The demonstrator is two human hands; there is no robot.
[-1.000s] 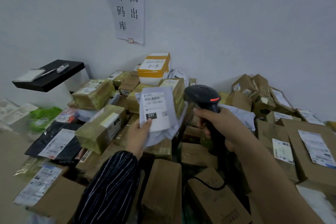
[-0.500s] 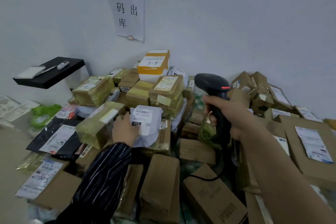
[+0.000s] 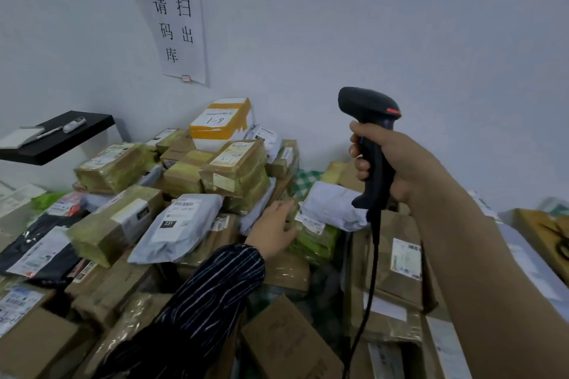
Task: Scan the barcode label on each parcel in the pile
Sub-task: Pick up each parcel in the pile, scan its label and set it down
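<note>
Right hand (image 3: 397, 163) is raised, fingers clamped around the grip of an upright black corded handheld barcode scanner (image 3: 368, 104). Left hand (image 3: 274, 228), in a striped sleeve (image 3: 209, 295), reaches forward, fingers straight, touching a green tape-wrapped parcel (image 3: 314, 240) mid-pile.

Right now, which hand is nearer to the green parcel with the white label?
Left. The left hand reaches the green parcel at its label; the right hand is higher and to the right, gripping the barcode scanner.
</note>
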